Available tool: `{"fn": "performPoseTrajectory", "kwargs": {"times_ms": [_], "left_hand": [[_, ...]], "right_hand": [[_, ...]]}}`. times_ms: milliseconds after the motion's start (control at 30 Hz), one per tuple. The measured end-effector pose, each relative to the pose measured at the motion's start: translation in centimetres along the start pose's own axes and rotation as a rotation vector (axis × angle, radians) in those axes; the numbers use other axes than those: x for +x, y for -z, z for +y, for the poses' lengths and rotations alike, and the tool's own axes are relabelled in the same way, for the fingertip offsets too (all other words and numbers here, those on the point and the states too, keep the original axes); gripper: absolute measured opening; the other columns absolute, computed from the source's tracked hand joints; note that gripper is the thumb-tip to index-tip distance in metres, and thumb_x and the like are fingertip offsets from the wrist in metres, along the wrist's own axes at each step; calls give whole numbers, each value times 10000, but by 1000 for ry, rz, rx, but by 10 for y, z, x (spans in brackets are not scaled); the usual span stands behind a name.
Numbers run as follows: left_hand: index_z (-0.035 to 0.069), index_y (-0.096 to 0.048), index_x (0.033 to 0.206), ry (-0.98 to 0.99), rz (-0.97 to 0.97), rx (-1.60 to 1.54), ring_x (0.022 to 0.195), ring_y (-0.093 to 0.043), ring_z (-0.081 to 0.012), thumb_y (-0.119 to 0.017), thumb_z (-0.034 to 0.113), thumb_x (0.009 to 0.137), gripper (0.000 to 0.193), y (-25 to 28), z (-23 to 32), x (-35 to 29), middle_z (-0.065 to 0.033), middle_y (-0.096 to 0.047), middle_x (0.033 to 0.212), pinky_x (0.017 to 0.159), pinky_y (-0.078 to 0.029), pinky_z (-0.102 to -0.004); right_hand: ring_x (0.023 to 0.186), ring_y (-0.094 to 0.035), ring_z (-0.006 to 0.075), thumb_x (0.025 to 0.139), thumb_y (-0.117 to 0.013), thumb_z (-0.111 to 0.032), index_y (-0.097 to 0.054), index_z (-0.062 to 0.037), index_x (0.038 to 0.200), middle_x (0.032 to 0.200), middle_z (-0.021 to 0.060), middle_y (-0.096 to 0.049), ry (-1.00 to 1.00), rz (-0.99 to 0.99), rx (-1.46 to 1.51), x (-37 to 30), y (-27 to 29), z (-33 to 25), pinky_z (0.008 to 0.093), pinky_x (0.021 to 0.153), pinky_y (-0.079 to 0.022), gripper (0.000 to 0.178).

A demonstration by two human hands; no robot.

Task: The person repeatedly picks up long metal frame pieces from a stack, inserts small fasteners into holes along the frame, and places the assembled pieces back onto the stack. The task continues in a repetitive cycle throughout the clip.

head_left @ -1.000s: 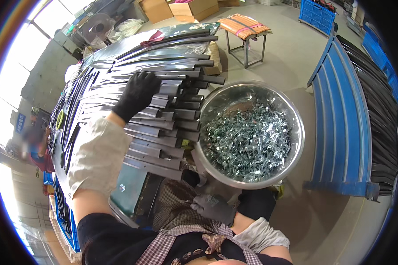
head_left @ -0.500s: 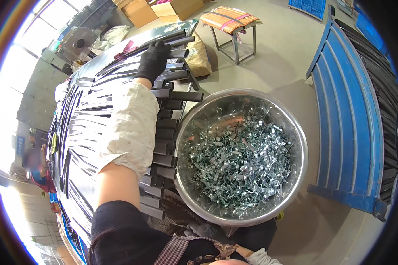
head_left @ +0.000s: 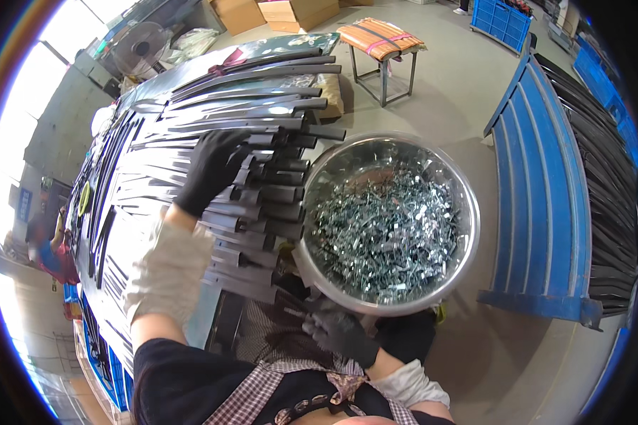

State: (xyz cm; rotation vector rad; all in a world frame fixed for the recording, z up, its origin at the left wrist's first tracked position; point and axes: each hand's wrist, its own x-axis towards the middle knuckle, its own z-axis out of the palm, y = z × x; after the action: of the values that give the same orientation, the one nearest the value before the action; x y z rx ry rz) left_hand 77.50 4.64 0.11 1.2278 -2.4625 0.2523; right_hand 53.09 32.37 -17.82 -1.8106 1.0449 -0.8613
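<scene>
My left hand [head_left: 214, 168], in a black glove, is over a row of flat black strips [head_left: 262, 113] on the table to my left. Its fingers are bent and a little apart, with the fingertips close to the strips' near ends. By the lower rim of a large round metal bowl [head_left: 475, 244] is my right hand [head_left: 339, 333], in a dark grey glove. Its fingers are drawn together, and a thin piece seems to poke out from them; I cannot make out what it is. Many small shiny metal clips [head_left: 390, 237] fill the bowl.
A blue metal rack [head_left: 539, 205] with long black strips stands at the right. Beyond the bowl is a stool [head_left: 381, 42] with a woven orange top. A fan [head_left: 140, 48] and cardboard boxes [head_left: 301, 13] are at the back. Another person [head_left: 58, 258] is at the far left.
My left hand has drawn back toward me and left, from the strips' far end to the middle of the row. My right hand has come up into clearer view below the bowl.
</scene>
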Motion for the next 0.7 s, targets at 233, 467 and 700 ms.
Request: {"fn": "performPoseTrajectory", "kwargs": {"times_ms": [233, 467, 700], "left_hand": [[68, -620, 1259, 220, -141, -24, 1167, -571, -370, -705, 218, 864, 431, 55, 29, -233, -165, -623, 1261, 1012, -433, -457], [112, -592, 1328, 262, -60, -59, 1219, -555, -362, -760, 236, 786, 580, 42, 35, -312, -142, -592, 1327, 1046, -414, -477], [135, -670, 1169, 194, -69, 3, 1106, -599, -336, -743, 264, 767, 429, 36, 39, -329, -85, -652, 1168, 958, -444, -467]], "right_hand": [[748, -605, 174, 985, -580, -228, -586, -7, 1195, 967, 89, -655, -258, -196, 933, -3, 44, -26, 318, 682, -522, 304], [1000, -672, 352, 875, -732, -299, -619, -70, 1206, 1151, 166, -663, -65, 328, -803, 23, 112, 5, 440, 844, -539, 418], [1023, -663, 359, 864, -716, -411, -563, -175, 1371, 1124, 189, -667, -389, 166, -1113, 32, 125, 47, 464, 860, -543, 580]]}}
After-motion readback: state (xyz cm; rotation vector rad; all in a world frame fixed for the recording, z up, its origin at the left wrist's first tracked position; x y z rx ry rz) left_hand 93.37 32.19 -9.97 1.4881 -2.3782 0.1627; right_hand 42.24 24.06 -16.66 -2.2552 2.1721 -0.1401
